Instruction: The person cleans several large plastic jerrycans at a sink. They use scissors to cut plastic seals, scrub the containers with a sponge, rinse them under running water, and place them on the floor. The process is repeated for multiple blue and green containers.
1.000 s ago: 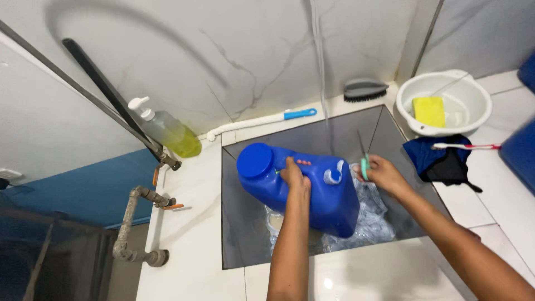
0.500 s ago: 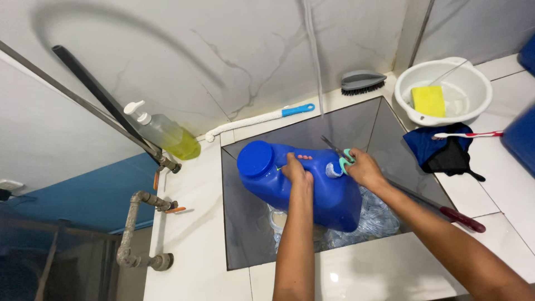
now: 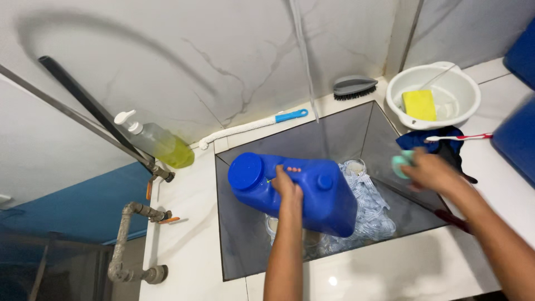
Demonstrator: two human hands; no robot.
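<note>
Blue jug gripped over the sink basin

Blue plastic jug point(image 3: 312, 192), a big rectangular one with a round screw cap, lay on its side across the dark square sink basin point(image 3: 245, 245), cap pointing toward nine o'clock. The left hand point(image 3: 287, 187) was closed over the jug's top edge, fingers curled around it. The right hand point(image 3: 429, 170), blurred, sat at three o'clock of the jug, over the basin's right rim, closed around a small pale green object point(image 3: 400, 164); what that object was could not be told.

Under the jug, toward four o'clock, a crumpled white-and-blue checked cloth point(image 3: 370, 209) lay in the basin, touching the jug's lower side.

On the white tiled surface point(image 3: 189, 245) around the basin, a clear pump bottle of yellow-green liquid point(image 3: 159, 145) leaned at ten o'clock of the jug. A long white brush with a blue handle tip point(image 3: 253, 127) lay along the wall at twelve o'clock. A grey scrubbing brush point(image 3: 354, 87) rested at one o'clock, bristles down. Beside it, at two o'clock, a round white plastic bowl point(image 3: 465, 89) held a yellow sponge point(image 3: 419, 105). Just below the bowl, a dark blue cloth point(image 3: 423, 139) lay bunched with a red-and-white toothbrush point(image 3: 460, 137) resting across it.
</note>
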